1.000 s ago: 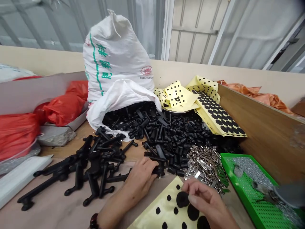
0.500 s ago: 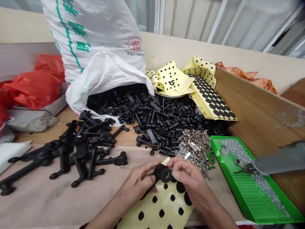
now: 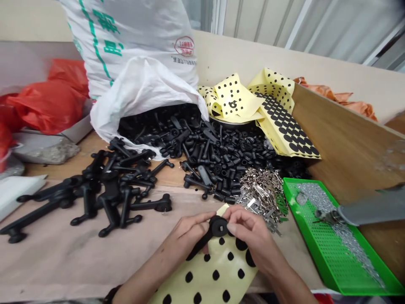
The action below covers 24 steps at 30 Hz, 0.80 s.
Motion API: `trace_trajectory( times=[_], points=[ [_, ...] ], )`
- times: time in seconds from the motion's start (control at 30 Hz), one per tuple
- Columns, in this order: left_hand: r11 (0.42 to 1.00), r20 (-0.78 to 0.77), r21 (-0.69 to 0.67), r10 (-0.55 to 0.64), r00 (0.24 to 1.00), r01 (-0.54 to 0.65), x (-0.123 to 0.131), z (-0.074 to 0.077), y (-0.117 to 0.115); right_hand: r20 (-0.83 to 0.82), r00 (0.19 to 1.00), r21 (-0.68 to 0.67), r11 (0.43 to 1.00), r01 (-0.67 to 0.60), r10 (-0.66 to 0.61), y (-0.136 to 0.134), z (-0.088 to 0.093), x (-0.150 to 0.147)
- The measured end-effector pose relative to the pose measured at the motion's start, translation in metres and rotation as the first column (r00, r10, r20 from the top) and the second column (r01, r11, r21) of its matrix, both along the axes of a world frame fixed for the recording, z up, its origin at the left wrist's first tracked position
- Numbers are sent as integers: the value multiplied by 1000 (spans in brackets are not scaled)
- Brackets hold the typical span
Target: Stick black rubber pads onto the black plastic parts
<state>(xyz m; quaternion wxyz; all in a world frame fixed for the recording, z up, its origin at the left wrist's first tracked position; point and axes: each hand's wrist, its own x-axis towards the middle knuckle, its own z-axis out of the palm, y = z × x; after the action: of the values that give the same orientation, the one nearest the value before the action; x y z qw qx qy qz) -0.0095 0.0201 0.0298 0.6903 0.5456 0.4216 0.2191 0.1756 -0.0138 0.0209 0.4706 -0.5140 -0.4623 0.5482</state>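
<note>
A black handle (image 3: 200, 246) is above a spotted yellow sheet (image 3: 228, 274), at the near side of the bench (image 3: 69, 264); the left hand's (image 3: 188, 232) grip clasps it. The right hand (image 3: 253, 236) touches the rim of its round end, but whether this grip pinches, I cannot tell. Beyond lie small metal pieces (image 3: 262, 185), with a green tray (image 3: 329, 255) rightward and other black handles (image 3: 110, 188) leftward.

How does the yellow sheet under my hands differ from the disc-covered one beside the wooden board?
The near sheet shows mostly small black spots and few discs; the back sheet shows tight rows of discs. The near sheet lies under the left hand and right hand; the back sheet sits beside the wooden board. Both are yellow with black shapes.
</note>
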Motion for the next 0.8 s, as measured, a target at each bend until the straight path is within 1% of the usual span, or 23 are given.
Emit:
trace_trajectory(
  times=[0.1,0.27,0.4,0.53,0.63,0.8],
  points=[
    [1000,12,27,-3,1000,3,1,4,-1,20,1000,8,1000,-4,4,-1,-1,1],
    [1000,36,16,-11,999,11,2,8,-2,69,997,21,999,-24,22,-1,0,1],
    [1000,0,15,-3,1000,3,1,3,-2,88,996,32,999,-24,22,-1,1,0],
    [1000,-13,2,-26,1000,26,2,-3,-3,85,996,33,999,-25,22,-1,2,0],
    [999,-33,26,-35,999,36,3,-4,-4,93,996,36,999,-18,14,-1,3,-1],
    [998,0,64,-29,1000,29,5,-5,-6,115,993,74,997,-18,9,0,3,-2]
  ],
)
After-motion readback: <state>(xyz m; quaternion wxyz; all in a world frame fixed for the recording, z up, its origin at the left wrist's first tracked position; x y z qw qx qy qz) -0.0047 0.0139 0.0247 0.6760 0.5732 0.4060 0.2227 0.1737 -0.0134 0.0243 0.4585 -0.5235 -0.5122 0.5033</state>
